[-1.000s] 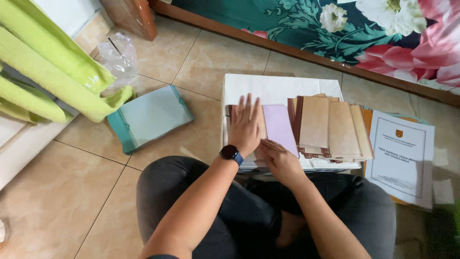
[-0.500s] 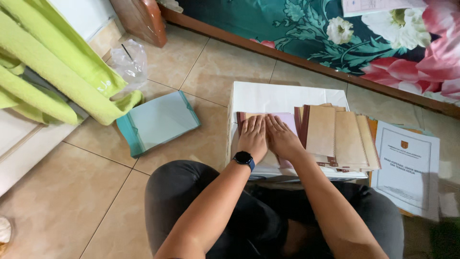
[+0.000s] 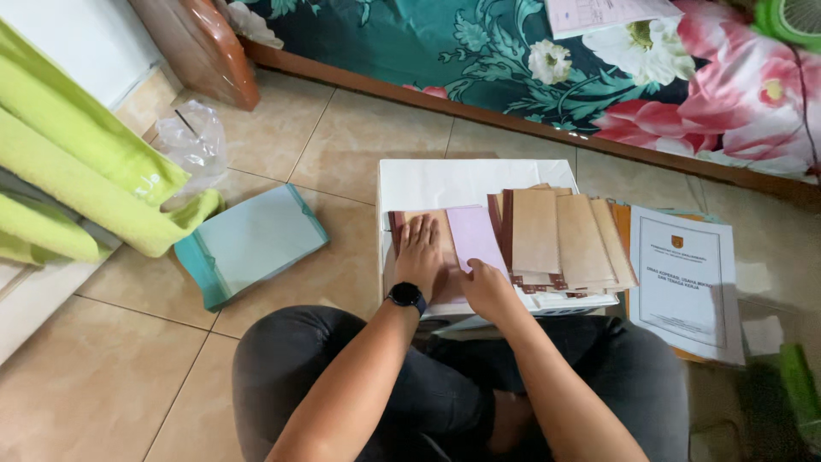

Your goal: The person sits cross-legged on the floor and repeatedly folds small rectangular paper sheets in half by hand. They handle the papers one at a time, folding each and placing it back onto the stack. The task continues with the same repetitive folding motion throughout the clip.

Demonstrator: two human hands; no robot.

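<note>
I sit cross-legged on a tiled floor in front of a low white surface with several thin booklets fanned across it. My left hand, with a black watch on the wrist, lies flat with fingers apart on a brown booklet at the left end of the row. My right hand rests at the lower edge of a lilac booklet right beside it, fingers curled on the edge. To the right lie several tan booklets with dark red spines.
A white printed document lies on the floor at the right. A teal folder lies on the tiles to the left, with a crumpled clear plastic bag and green cloth beyond. A floral-covered mattress runs along the far side.
The view has shifted and tilted. My right hand has slid down from beside the left hand to the lower edge of the lilac booklet. My left hand stays flat on the brown booklet.
</note>
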